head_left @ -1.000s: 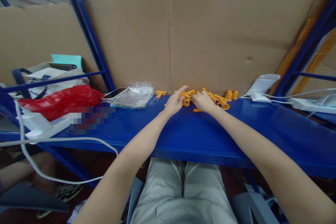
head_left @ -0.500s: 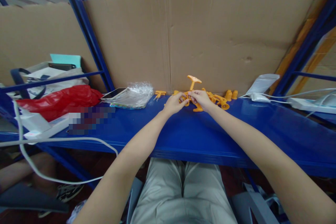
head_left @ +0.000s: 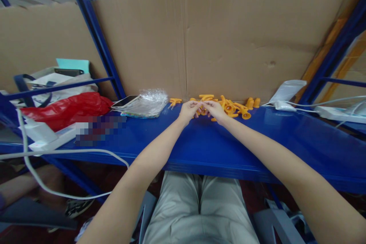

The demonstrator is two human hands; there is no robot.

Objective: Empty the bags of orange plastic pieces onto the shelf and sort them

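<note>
My left hand (head_left: 189, 111) and my right hand (head_left: 215, 109) meet at the fingertips above the blue shelf. Both are closed in a pinch; what they hold between them is too small and covered to name. Yellow plastic shows below the fingers. Just behind them lies a yellow T-shaped handle (head_left: 206, 96). A pile of yellow plastic parts (head_left: 230, 108), some bell-shaped with round openings, which look like corkscrew parts, lies beside my right hand. Left of my left hand, more yellow T-shaped handles (head_left: 175, 101) with thin metal spirals lie on the shelf.
Two yellow caps (head_left: 249, 103) stand at the back right. To the left are a clear plastic bag (head_left: 151, 105), a phone (head_left: 126, 101) and a red bag (head_left: 68, 111). A white cable (head_left: 77, 151) crosses the shelf's front edge. Cardboard (head_left: 228, 38) stands behind.
The yellow T-shaped handle that stood upright above my hands is no longer raised there; a handle now lies low behind my fingers. My fingertips have come together.
</note>
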